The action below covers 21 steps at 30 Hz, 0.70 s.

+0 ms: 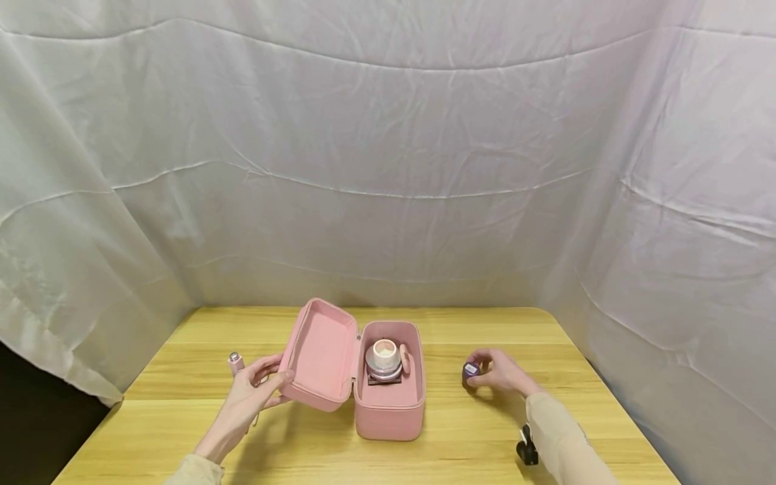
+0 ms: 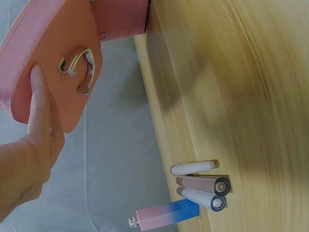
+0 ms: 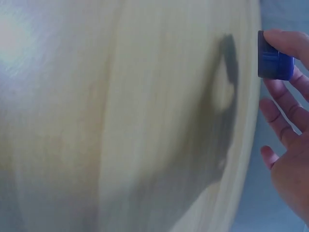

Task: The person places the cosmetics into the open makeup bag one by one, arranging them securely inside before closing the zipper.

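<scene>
A pink cosmetic case (image 1: 390,423) stands on the table with its lid (image 1: 321,357) tilted open to the left. My left hand (image 1: 245,404) grips the lid's outer edge, thumb on the near side and fingers behind; the left wrist view shows a finger against its outside, near a handle (image 2: 79,67). Inside the case are a white cream jar (image 1: 385,350) atop a clear-looking jar (image 1: 383,371), a dark flat item (image 1: 384,380) beneath and a pink oval piece (image 1: 405,359). To the right, my right hand (image 1: 500,372) pinches a small dark blue-purple jar (image 3: 276,63) between thumb and fingers.
Left of the case, a pink-and-blue bottle (image 2: 166,215) lies near several tubes, among them a white one (image 2: 193,167) and a brown one (image 2: 205,185). Pale curtains (image 1: 388,135) hang behind and beside the wooden table (image 1: 485,330).
</scene>
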Available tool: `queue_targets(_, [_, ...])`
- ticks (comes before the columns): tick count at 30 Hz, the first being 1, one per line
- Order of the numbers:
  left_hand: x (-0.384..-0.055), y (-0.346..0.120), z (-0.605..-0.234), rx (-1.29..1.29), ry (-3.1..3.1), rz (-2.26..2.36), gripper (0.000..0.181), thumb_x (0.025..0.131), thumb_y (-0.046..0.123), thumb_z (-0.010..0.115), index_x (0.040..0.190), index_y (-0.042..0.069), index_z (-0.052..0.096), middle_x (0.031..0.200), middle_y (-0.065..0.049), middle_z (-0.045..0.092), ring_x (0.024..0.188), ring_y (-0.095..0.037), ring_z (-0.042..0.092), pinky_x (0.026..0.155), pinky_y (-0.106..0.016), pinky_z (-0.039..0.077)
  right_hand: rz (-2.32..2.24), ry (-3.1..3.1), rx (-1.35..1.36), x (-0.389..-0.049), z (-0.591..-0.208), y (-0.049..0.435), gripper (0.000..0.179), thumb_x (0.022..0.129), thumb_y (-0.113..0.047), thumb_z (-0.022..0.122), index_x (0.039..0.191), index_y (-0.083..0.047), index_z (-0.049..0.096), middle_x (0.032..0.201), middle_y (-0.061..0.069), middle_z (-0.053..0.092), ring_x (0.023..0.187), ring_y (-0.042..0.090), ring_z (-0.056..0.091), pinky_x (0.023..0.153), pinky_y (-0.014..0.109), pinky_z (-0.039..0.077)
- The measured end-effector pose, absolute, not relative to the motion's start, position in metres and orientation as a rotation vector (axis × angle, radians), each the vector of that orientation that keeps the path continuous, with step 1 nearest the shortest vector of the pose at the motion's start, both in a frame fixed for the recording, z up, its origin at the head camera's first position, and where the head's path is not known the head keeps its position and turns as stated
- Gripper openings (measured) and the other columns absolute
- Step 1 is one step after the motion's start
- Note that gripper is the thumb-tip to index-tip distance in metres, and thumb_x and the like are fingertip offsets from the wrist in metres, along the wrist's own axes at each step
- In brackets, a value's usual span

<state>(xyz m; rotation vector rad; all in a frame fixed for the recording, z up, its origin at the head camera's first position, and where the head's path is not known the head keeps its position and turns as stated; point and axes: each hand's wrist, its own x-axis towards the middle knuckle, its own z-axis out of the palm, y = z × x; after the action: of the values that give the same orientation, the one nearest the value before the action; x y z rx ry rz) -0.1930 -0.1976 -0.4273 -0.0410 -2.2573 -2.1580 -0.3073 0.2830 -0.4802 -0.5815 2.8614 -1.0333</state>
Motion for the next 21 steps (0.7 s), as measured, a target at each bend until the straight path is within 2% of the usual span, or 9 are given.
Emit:
queue_targets(4, [-0.193,-0.198,-0.428,-0.039,-2.258,-2.158,0.057,0.097,0.011,0.064,0.145,-0.009,0.041,0.125,-0.013,0.058,0.097,-0.009,0.068,0.086,-0.031,0.063,-1.080,2.829,-0.695,-0.310,-0.474,0.281,0.038,0.075,-0.011,0.083,0.108,-0.001,0.069,0.095,0.008,0.069,0.089,0.016,0.057,0.077,0.027,0.049])
queue_targets(9, [-0.193,-0.198,-0.427,-0.047,-2.262,-2.153,0.056,0.097,0.012,0.064,0.145,-0.008,0.042,0.127,-0.016,0.057,0.098,-0.009,0.067,0.086,-0.031,0.063,-1.110,2.810,-0.754,-0.312,-0.464,0.277,0.042,0.076,-0.012,0.081,0.113,0.002,0.068,0.100,0.013,0.070,0.091,0.019,0.061,0.085,0.042,0.054])
queue_targets(11, [-0.193,-0.198,-0.427,-0.044,-2.265,-2.152,0.056,0.097,0.012,0.064,0.145,-0.008,0.042,0.128,-0.017,0.057,0.098,-0.008,0.067,0.086,-0.031,0.063,-1.130,2.789,-0.766,-0.312,-0.461,0.275,0.042,0.076,-0.010,0.081,0.113,0.003,0.067,0.103,0.016,0.070,0.091,0.020,0.063,0.084,0.039,0.056])
queue_targets(16, [-0.193,-0.198,-0.427,-0.031,-2.269,-2.154,0.057,0.097,0.013,0.064,0.145,-0.009,0.041,0.127,-0.017,0.057,0.098,-0.008,0.067,0.086,-0.031,0.063,-1.184,2.715,-0.788,-0.313,-0.454,0.269,0.043,0.078,-0.007,0.079,0.116,0.007,0.065,0.109,0.024,0.067,0.090,0.022,0.066,0.078,0.020,0.056])
queue_targets(21, [-0.193,-0.198,-0.427,-0.034,-2.269,-2.152,0.056,0.097,0.012,0.063,0.145,-0.009,0.041,0.127,-0.017,0.057,0.098,-0.008,0.067,0.086,-0.031,0.063,-1.222,2.658,-0.812,-0.315,-0.444,0.262,0.044,0.081,-0.006,0.078,0.119,0.010,0.063,0.112,0.027,0.066,0.095,0.025,0.068,0.080,0.019,0.058])
